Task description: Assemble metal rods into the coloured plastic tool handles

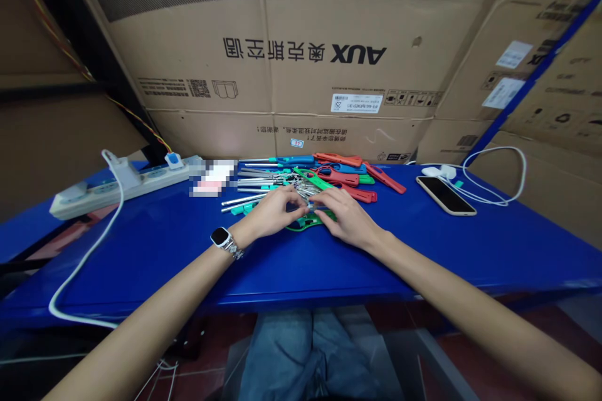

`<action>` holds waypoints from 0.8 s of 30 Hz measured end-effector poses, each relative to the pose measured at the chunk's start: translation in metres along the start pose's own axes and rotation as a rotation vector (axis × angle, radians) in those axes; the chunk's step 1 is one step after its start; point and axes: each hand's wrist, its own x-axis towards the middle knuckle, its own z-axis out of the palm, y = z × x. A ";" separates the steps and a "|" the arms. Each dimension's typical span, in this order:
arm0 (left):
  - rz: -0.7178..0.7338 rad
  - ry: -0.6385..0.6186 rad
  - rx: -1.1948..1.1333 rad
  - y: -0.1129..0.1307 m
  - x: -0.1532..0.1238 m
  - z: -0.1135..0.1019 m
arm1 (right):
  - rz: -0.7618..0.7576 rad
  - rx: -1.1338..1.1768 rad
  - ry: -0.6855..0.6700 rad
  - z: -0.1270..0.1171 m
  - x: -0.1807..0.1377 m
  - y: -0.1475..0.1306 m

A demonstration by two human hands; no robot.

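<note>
Left hand (281,208) and right hand (348,216) meet, fingertips curled in together; grip unclear, can't tell what's pinched. Green casing (309,223) sits just below the fingertips, between the hands. Metal rods (258,183) far left of them, red handles (345,177) far right. Phone (446,195) well right, power strip (134,187) well left, on blue table (301,272).

Blue tbl (141,250); red, grn & blue casings (337,177); silver rods (242,202); brown cardboard (301,81) w/ blk print (338,54)

Silver-banded square watch (226,242), blue jeans (282,351)
</note>
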 end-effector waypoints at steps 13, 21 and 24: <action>-0.015 -0.115 0.111 -0.005 -0.023 0.003 | -0.007 0.024 -0.173 -0.013 -0.002 0.008; -0.042 -0.110 0.093 -0.006 -0.024 0.002 | -0.004 0.055 -0.162 -0.007 -0.003 0.013; -0.047 -0.108 0.081 -0.005 -0.024 0.002 | -0.008 0.080 -0.151 -0.004 -0.003 0.014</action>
